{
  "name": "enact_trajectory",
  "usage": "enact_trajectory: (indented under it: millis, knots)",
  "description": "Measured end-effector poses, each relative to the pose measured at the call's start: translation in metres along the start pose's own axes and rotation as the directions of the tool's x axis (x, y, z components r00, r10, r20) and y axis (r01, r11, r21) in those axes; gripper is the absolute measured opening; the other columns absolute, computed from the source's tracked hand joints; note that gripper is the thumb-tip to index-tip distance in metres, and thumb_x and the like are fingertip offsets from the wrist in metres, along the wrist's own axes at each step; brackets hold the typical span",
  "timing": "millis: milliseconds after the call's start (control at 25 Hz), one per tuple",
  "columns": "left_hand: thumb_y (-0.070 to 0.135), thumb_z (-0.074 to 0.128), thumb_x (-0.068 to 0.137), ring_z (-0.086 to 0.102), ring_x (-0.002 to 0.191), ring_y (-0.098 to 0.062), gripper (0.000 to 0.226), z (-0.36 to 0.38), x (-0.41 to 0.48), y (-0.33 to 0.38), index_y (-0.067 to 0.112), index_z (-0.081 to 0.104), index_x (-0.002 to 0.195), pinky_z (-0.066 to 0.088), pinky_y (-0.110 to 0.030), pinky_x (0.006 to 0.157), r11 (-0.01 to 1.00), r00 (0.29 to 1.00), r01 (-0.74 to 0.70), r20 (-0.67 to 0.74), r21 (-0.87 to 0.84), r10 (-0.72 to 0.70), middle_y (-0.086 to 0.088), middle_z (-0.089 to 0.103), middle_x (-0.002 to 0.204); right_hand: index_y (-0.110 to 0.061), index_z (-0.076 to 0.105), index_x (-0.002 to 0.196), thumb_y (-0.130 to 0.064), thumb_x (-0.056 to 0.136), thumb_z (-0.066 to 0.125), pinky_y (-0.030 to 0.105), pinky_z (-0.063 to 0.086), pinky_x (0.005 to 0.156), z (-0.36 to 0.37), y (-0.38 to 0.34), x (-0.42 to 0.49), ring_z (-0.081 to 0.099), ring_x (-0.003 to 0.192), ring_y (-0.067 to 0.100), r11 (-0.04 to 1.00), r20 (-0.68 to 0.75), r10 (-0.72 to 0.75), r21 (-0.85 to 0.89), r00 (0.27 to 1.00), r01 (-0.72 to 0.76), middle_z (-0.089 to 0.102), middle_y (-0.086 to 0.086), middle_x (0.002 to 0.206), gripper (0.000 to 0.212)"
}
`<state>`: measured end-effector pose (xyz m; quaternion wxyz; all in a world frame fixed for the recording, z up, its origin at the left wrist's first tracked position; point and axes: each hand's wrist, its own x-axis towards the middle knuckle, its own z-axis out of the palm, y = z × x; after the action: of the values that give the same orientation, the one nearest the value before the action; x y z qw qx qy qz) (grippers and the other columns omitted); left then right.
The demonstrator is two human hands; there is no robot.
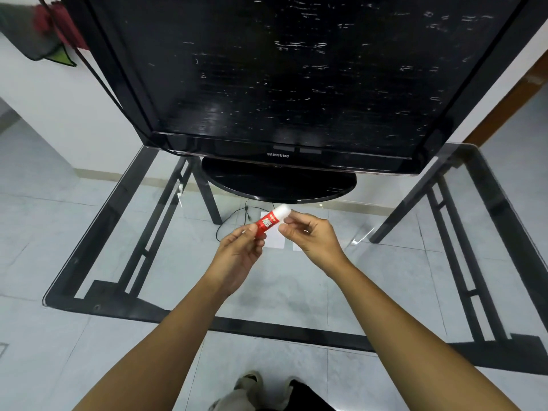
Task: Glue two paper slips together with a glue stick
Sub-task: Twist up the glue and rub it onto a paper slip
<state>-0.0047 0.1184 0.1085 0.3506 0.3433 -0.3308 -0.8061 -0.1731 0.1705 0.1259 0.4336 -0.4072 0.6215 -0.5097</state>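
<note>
One large black flat-screen television stands on one clear glass-topped table with a dark frame. Two white paper slips lie side by side on the glass, partly hidden by the hands. One red glue stick with a white cap is held above them: the left hand grips its red body, and the right hand pinches the cap end.

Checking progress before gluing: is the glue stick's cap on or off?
On. The white cap covers the glue stick; left hand holds the red body, right hand fingertips at the cap.
</note>
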Motion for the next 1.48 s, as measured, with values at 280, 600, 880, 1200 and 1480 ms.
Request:
enact_trajectory:
  millis: [280,600,880,1200,1480]
  knots:
    - [0.011,0.060,0.088,0.065,0.072,-0.013,0.006,-0.035,0.044,0.014,0.012,0.066,0.089,0.055,-0.020,0.066,0.999,0.986,-0.034,-0.162,0.040,0.040,0.000,0.070,0.076,-0.012,0.060,0.121,-0.023,0.087,0.064,0.017,0.049,0.086,0.002,0.065,0.013,0.061,0.093,0.014,0.919,-0.117,-0.063,-0.394,0.991,0.012,0.064,0.006,0.105,0.036]
    - [0.021,0.060,0.090,0.067,0.075,-0.012,0.011,-0.064,0.115,0.029,0.015,0.055,0.098,0.055,-0.021,0.072,0.903,0.996,0.077,-0.068,0.422,-0.053,-0.007,0.061,0.094,-0.009,0.034,0.142,-0.028,0.099,0.038,0.028,0.022,0.111,0.046,0.129,0.030,0.032,0.137,0.023,0.491,0.112,-0.075,-0.861,0.991,0.134,0.034,0.010,0.150,0.047]
    - [0.022,0.068,0.083,0.067,0.089,-0.014,0.016,-0.072,0.133,0.016,0.021,0.064,0.098,0.055,-0.021,0.079,0.494,0.962,-0.198,0.264,0.847,-0.066,-0.001,0.071,0.096,-0.004,0.057,0.124,-0.030,0.087,0.062,0.042,0.043,0.100,0.049,0.142,0.026,0.059,0.114,0.028,0.296,0.110,-0.129,-0.944,0.986,0.144,0.060,0.014,0.127,0.045]
    - [0.022,0.075,0.077,0.060,0.080,0.018,0.021,-0.085,0.132,0.005,0.013,0.065,0.093,0.042,0.000,0.074,0.198,0.898,-0.416,0.435,0.888,-0.067,0.017,0.069,0.085,-0.010,0.061,0.121,-0.037,0.084,0.061,0.039,0.047,0.094,0.044,0.152,0.025,0.063,0.108,0.019,0.162,0.145,-0.275,-0.967,0.950,0.195,0.065,0.006,0.121,0.046]
    - [0.020,0.071,0.082,0.067,0.079,-0.010,0.015,-0.080,0.129,-0.001,0.012,0.064,0.092,0.056,-0.023,0.073,0.137,0.857,-0.506,0.514,0.852,-0.029,0.002,0.071,0.089,-0.019,0.059,0.125,-0.036,0.086,0.057,0.043,0.044,0.097,0.046,0.159,0.024,0.059,0.115,0.019,0.153,0.124,-0.337,-0.971,0.933,0.184,0.064,0.003,0.124,0.043]
